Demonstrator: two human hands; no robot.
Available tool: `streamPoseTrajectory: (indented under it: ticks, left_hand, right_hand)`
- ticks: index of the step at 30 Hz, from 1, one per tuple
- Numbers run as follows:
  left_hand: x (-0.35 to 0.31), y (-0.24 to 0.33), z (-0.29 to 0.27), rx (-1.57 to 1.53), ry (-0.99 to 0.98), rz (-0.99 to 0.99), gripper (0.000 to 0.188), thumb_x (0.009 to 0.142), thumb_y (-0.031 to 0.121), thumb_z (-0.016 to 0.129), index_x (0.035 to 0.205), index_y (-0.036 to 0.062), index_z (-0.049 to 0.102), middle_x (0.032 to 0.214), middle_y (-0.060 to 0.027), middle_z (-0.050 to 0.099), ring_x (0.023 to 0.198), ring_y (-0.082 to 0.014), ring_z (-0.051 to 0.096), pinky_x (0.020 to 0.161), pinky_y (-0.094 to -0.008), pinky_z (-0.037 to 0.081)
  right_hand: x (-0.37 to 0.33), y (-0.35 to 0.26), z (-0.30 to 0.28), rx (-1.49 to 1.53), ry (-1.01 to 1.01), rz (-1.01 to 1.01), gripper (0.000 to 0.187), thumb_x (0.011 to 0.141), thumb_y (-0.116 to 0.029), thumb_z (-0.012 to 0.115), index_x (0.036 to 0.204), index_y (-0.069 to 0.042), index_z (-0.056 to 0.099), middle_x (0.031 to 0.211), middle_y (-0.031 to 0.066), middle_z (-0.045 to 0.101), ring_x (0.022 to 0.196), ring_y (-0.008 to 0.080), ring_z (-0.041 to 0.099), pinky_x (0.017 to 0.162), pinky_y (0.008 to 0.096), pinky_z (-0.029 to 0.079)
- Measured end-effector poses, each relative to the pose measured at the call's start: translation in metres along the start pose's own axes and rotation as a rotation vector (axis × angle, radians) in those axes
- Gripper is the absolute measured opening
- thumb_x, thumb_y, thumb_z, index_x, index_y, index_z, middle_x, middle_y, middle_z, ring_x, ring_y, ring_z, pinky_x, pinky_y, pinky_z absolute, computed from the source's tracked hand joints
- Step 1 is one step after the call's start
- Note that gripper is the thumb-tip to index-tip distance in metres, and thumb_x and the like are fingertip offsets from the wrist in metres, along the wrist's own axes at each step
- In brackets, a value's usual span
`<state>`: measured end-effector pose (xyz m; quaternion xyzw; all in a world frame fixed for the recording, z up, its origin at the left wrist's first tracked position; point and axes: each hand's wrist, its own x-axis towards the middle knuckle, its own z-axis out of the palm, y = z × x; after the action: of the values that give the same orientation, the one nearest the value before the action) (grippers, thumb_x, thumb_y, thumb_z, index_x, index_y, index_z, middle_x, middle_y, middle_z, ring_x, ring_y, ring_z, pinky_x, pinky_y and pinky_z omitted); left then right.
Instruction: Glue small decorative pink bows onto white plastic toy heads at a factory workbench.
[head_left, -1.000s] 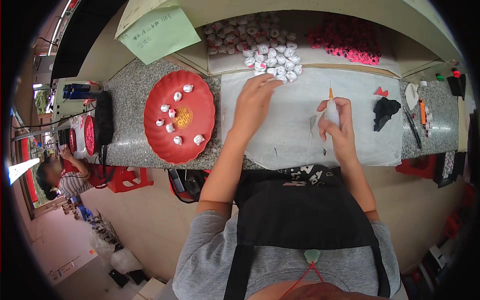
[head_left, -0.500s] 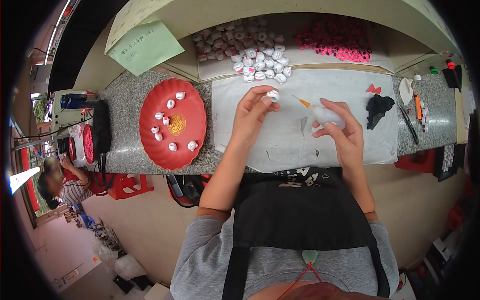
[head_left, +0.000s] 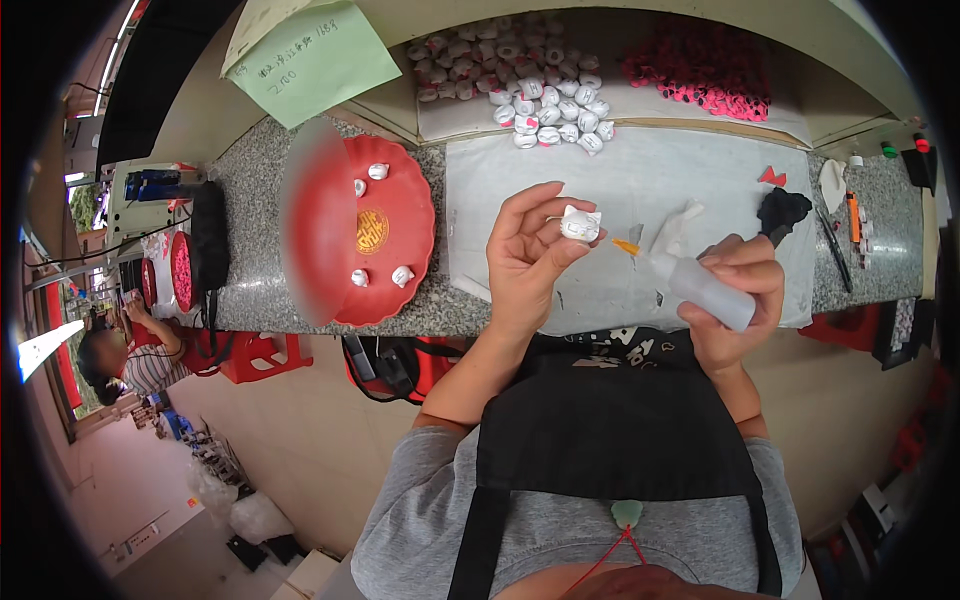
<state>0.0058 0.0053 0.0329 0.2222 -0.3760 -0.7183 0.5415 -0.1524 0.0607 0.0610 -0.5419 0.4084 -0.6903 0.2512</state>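
My left hand point(head_left: 528, 255) pinches a small white cat-head figurine point(head_left: 579, 225) between thumb and fingers, its marked face turned up. Wrapped in the fingers of my right hand point(head_left: 742, 292) is a translucent squeeze bottle point(head_left: 705, 290) with an orange needle tip point(head_left: 626, 246). That tip points at the cat head, very close to its right side; whether they touch I cannot tell. Both hands are over a white sheet point(head_left: 480, 190). At the left, a red scalloped plate point(head_left: 418, 215) holds several more white cat heads; a blur hides its left part.
Piles of white cat heads point(head_left: 550, 110) and pink pieces point(head_left: 710, 75) lie on the back shelf. On the right are a red bow point(head_left: 771, 175), a black cloth point(head_left: 784, 210), a black pen-like tool point(head_left: 834, 250) and an orange tool point(head_left: 854, 215). A green note point(head_left: 310, 65) hangs at upper left.
The cat head has come nearer to me and now shows its face. My right hand has brought the bottle lower, its needle tip now close to the cat head. The whole view has shifted slightly.
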Motion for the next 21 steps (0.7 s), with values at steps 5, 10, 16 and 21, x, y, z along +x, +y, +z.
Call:
streamPoseTrajectory:
  ticks: [5, 10, 16, 21]
  left_hand:
    - [-0.0024, -0.0018, -0.0028, 0.039, -0.016, 0.021, 0.036, 0.069, -0.008, 0.054, 0.103, -0.0034, 0.042, 0.098, -0.0150, 0.051, 0.088, -0.0202, 0.053, 0.076, -0.0291, 0.044]
    - [-0.0026, -0.0004, 0.0009, 0.075, 0.011, -0.008, 0.035, 0.068, -0.004, 0.056, 0.101, -0.0023, 0.043, 0.097, -0.0151, 0.051, 0.084, -0.0200, 0.054, 0.076, -0.0296, 0.044]
    - [-0.0026, -0.0027, 0.0012, 0.110, 0.038, -0.021, 0.036, 0.067, 0.001, 0.060, 0.099, -0.0011, 0.044, 0.096, -0.0151, 0.052, 0.081, -0.0203, 0.056, 0.075, -0.0302, 0.044]
    - [-0.0023, -0.0030, -0.0021, 0.045, -0.010, 0.001, 0.034, 0.069, -0.007, 0.054, 0.101, -0.0029, 0.043, 0.097, -0.0154, 0.051, 0.088, -0.0213, 0.053, 0.078, -0.0307, 0.043]
  right_hand:
    - [-0.0048, -0.0018, 0.0015, -0.086, -0.074, -0.046, 0.036, 0.058, -0.016, 0.072, 0.080, -0.007, 0.046, 0.078, 0.0054, 0.044, 0.061, 0.0137, 0.045, 0.056, 0.0248, 0.040]
    - [-0.0055, -0.0014, 0.0008, -0.110, -0.078, -0.069, 0.036, 0.057, -0.015, 0.073, 0.080, -0.006, 0.047, 0.077, 0.0055, 0.044, 0.060, 0.0135, 0.045, 0.055, 0.0240, 0.040]
    - [-0.0040, -0.0044, -0.0003, -0.104, -0.096, -0.054, 0.035, 0.057, -0.014, 0.073, 0.080, -0.006, 0.047, 0.077, 0.0059, 0.044, 0.060, 0.0135, 0.045, 0.054, 0.0242, 0.040]
    - [-0.0037, -0.0059, -0.0017, -0.106, -0.107, -0.053, 0.034, 0.057, -0.012, 0.072, 0.080, -0.006, 0.047, 0.078, 0.0064, 0.044, 0.060, 0.0141, 0.045, 0.055, 0.0248, 0.040]
